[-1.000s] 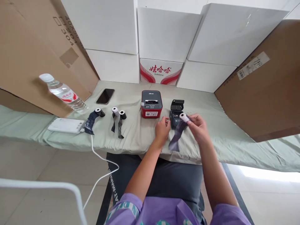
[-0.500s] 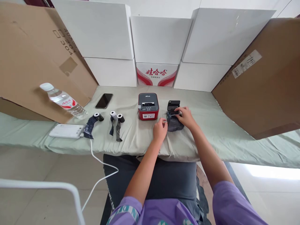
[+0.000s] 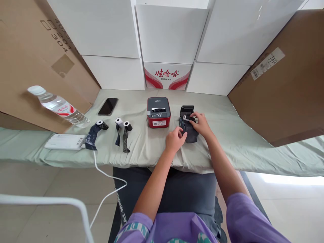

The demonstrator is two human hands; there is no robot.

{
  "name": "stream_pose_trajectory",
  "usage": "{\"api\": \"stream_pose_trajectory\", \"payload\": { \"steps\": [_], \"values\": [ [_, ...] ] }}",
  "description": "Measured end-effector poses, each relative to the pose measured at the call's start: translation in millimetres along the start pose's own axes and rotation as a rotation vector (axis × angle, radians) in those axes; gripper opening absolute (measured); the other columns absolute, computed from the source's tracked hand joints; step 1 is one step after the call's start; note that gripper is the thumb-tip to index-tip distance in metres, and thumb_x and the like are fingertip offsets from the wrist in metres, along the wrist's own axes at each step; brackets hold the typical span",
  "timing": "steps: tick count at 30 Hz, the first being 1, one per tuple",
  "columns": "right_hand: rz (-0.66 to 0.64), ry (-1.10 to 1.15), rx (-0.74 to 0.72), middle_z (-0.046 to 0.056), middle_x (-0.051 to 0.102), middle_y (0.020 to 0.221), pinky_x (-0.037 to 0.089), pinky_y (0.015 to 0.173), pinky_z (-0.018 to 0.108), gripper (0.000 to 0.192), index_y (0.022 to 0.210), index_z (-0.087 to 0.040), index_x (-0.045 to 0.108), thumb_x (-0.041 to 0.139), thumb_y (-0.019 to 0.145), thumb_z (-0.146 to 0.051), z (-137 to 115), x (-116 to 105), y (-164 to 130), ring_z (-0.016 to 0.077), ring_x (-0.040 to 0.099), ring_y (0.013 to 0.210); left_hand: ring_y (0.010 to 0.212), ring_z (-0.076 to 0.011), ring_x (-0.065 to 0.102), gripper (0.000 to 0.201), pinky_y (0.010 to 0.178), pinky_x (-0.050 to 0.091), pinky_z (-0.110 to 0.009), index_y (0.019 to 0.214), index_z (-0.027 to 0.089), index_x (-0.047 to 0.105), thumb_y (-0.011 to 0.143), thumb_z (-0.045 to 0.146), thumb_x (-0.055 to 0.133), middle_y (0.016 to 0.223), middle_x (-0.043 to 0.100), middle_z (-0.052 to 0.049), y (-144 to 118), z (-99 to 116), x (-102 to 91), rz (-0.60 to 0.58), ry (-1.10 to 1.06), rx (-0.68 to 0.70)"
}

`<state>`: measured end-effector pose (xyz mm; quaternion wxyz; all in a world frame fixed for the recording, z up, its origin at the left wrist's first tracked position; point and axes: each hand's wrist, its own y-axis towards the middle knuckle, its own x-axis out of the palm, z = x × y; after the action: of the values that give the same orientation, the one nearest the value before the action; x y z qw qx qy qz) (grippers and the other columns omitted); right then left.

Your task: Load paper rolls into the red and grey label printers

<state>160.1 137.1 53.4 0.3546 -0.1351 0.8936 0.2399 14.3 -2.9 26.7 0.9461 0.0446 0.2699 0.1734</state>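
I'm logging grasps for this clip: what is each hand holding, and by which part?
Left hand grips the black printer at its front-left corner. Right hand rests on the paper roll in its open bay.

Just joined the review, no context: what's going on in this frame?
A seated person works on a small black printer with its lid open, on a cloth-covered table. The right hand sets a white paper roll with a dark tail into its bay; the left hand steadies the printer's front. A red printer sits beside it; three more rolls lie further left.
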Motion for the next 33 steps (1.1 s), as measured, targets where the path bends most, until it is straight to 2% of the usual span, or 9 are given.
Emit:
{"api": "stream_pose_trajectory", "payload": {
  "steps": [11,15,17,20,23,25,29,31,33],
  "values": [
    [-0.163,-0.354,-0.085,0.017,0.072,0.114,0.051,0.092,0.052,0.038,0.114,-0.021,0.068,0.051,0.084,-0.005,-17.4,-4.4,1.9,0.0357,0.056,0.102,0.076,-0.0170,0.066,0.013,0.068,0.040,-0.028,0.106,0.026,0.062,0.097,0.028,0.071,0.077,0.070,0.004,-0.8,-0.6,3.1,-0.072,0.010,0.000],
    [-0.144,-0.320,-0.061,0.018,0.065,0.119,0.053,0.098,0.052,0.028,0.102,-0.020,0.075,0.055,0.084,-0.011,-17.4,-1.8,7.1,0.0364,0.059,0.112,0.075,-0.0168,0.066,0.013,0.068,0.040,-0.029,0.106,0.026,0.062,0.097,0.027,0.071,0.077,0.070,0.005,-2.2,-0.6,3.4,-0.062,0.003,0.005],
    [-0.073,-0.301,-0.052,0.018,0.063,0.119,0.051,0.104,0.054,0.022,0.099,-0.020,0.077,0.059,0.086,-0.017,-16.4,-2.5,11.7,0.0373,0.059,0.116,0.074,-0.0165,0.066,0.013,0.068,0.039,-0.029,0.105,0.026,0.062,0.097,0.026,0.071,0.077,0.070,0.005,-2.6,0.0,3.2,-0.052,0.001,0.006],
    [0.114,-0.200,-0.049,0.019,0.064,0.130,0.045,0.114,0.058,0.033,0.122,-0.020,0.074,0.058,0.095,-0.030,-11.3,-2.1,19.0,0.0386,0.055,0.129,0.075,-0.0162,0.066,0.013,0.069,0.040,-0.028,0.106,0.026,0.062,0.097,0.024,0.071,0.078,0.071,0.004,-2.9,2.1,1.7,-0.058,0.008,-0.006],
    [0.124,-0.010,0.008,0.017,0.062,0.149,0.043,0.118,0.058,0.052,0.147,-0.022,0.060,0.054,0.098,-0.039,-2.5,1.1,22.0,0.0366,0.052,0.137,0.073,-0.0157,0.066,0.008,0.069,0.041,-0.028,0.101,0.026,0.063,0.097,0.026,0.071,0.077,0.071,0.004,-4.4,4.4,-0.4,-0.079,0.025,-0.008],
    [0.090,0.141,0.040,0.014,0.063,0.151,0.047,0.115,0.053,0.052,0.146,-0.024,0.060,0.052,0.098,-0.043,2.5,1.5,19.9,0.0325,0.058,0.133,0.071,-0.0154,0.065,0.010,0.068,0.040,-0.028,0.092,0.025,0.064,0.098,0.030,0.070,0.073,0.070,0.004,-6.7,5.2,-1.4,-0.089,0.043,0.007],
    [0.065,0.313,0.098,0.012,0.075,0.127,0.050,0.112,0.049,0.037,0.109,-0.023,0.074,0.052,0.097,-0.049,6.5,-4.2,11.6,0.0300,0.066,0.123,0.068,-0.0153,0.064,0.019,0.067,0.038,-0.028,0.082,0.025,0.066,0.100,0.033,0.067,0.071,0.070,0.003,-13.4,4.3,-2.0,-0.112,0.106,0.026],
    [0.005,0.361,0.175,0.012,0.073,0.135,0.049,0.115,0.051,0.035,0.115,-0.023,0.073,0.061,0.088,-0.041,8.3,-6.6,9.0,0.0314,0.064,0.130,0.068,-0.0155,0.063,0.021,0.067,0.038,-0.028,0.081,0.025,0.067,0.100,0.033,0.066,0.071,0.070,0.002,-16.4,3.0,-2.1,-0.112,0.127,0.037],
    [-0.094,0.448,0.281,0.012,0.067,0.148,0.046,0.119,0.052,0.055,0.132,-0.025,0.067,0.066,0.078,-0.032,11.5,-8.1,8.0,0.0316,0.060,0.140,0.068,-0.0155,0.062,0.022,0.067,0.037,-0.029,0.081,0.024,0.067,0.101,0.033,0.064,0.070,0.068,0.002,-18.1,2.0,-2.6,-0.110,0.121,0.045]
  ]
}}
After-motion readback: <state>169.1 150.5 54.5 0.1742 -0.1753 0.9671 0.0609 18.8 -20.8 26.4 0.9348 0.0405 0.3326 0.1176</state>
